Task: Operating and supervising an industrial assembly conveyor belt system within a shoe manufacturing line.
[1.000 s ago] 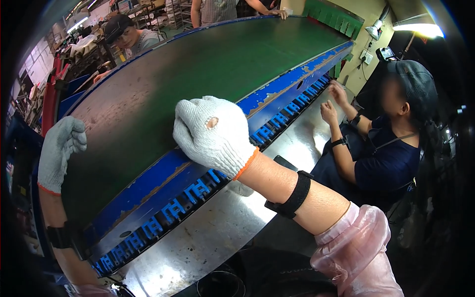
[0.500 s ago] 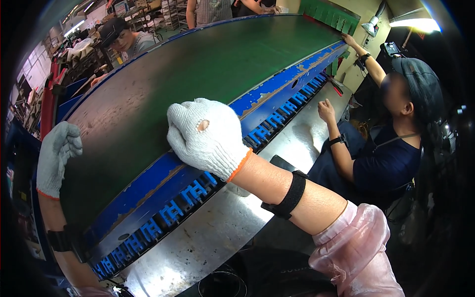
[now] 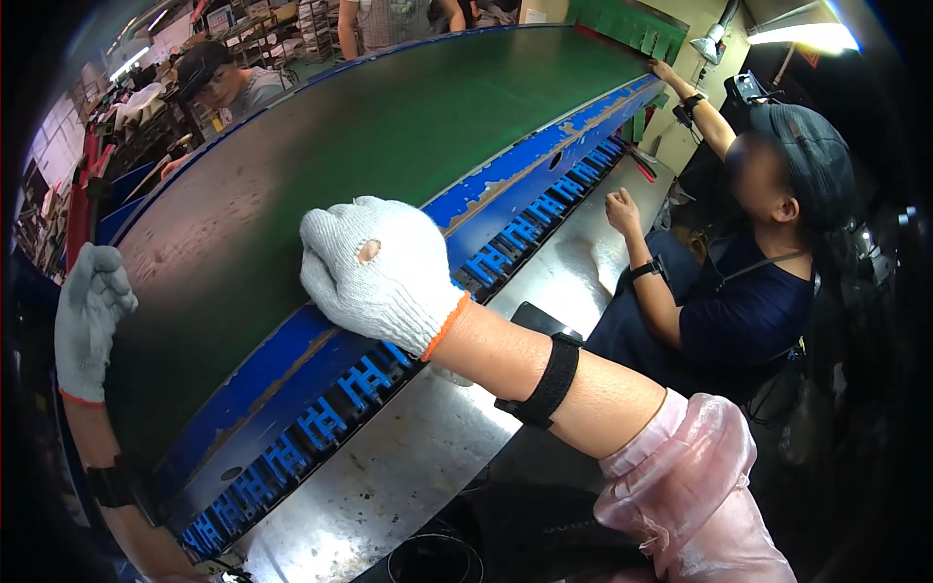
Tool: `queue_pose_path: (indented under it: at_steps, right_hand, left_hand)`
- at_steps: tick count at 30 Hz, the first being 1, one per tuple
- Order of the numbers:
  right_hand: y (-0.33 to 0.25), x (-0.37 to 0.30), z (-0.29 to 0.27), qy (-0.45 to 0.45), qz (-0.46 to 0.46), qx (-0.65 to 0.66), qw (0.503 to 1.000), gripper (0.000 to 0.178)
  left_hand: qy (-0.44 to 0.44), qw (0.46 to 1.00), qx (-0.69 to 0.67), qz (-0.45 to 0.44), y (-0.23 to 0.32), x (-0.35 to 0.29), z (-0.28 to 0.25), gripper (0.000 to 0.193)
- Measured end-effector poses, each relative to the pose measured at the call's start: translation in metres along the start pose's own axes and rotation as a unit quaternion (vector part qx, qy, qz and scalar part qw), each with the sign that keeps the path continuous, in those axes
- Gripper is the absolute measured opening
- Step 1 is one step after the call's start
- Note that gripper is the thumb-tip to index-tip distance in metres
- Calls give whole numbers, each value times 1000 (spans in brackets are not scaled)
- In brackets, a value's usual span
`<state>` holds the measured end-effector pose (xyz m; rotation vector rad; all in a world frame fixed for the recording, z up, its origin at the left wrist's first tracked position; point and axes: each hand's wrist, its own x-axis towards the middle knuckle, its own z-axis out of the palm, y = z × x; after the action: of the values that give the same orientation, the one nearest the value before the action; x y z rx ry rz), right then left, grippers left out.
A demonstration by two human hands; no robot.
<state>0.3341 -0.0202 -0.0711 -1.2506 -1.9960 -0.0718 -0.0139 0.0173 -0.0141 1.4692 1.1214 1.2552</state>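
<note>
Head view: right hand (image 3: 379,272), grip loosely curled, rests flat on the blue rail (image 3: 292,360) edging the green belt (image 3: 408,117), apparently bracing. Left hand (image 3: 87,321) hangs spread beside the belt's near end, holding nothing.

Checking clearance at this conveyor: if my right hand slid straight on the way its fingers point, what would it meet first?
Probably nothing but belt: the right hand lies on the blue frame edge, fingers aimed across the bare green belt. Depth is uncertain.
</note>
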Motion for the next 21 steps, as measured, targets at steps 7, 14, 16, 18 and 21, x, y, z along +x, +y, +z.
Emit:
queue_pose_path:
  at_steps: [7,14,16,18,21]
  right_hand:
    - [-3,4,-3,-4,8,8,1000,18]
    - [-2,7,-9,1,3,31,1000,18]
    - [7,5,-7,-7,12,7,1000,19]
    - [6,7,-8,-4,9,12,1000,19]
    - [-3,11,-8,-6,1,29,1000,19]
  left_hand:
    - [0,998,-60,17,8,3,-10,32]
    - [3,998,-64,15,29,-2,-3,35]
    - [-22,995,-92,12,10,14,1,35]
    - [-30,994,-102,10,13,14,-4,35]
    - [7,997,-78,24,30,0,-12,35]
